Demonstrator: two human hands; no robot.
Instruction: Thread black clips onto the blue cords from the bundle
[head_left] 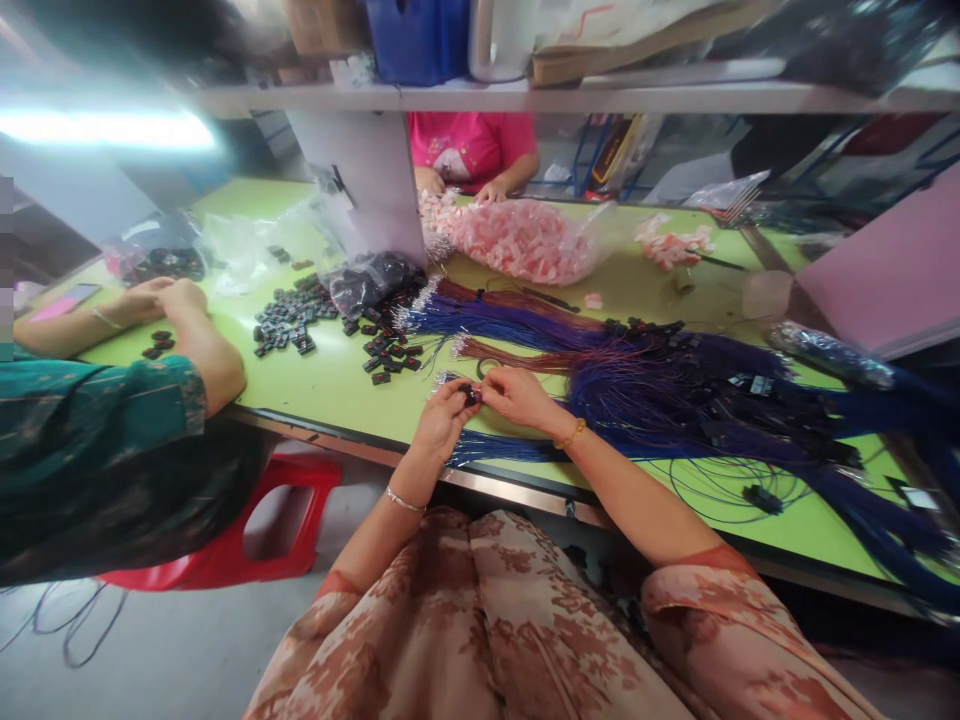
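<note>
Near the table's front edge, my left hand (441, 418) is closed on a small black connector (471, 395). My right hand (517, 397) meets it from the right, its fingers pinched at the connector's side; whatever lies between those fingertips is too small to make out. Behind and to the right of my hands stretch bundles of blue wires (619, 395) and brown wires (517, 357) with silvery tips. Loose black connectors (386, 355) lie to the left of my hands, beside a bag of dark parts (371, 283).
A co-worker's hands (176, 298) are at the left. Another person in pink (476, 150) sits across the table (300, 395) behind a bag of pink parts (525, 240). A shelf (555, 97) hangs overhead, with a white divider (367, 185) below. A red stool (300, 520) stands at lower left.
</note>
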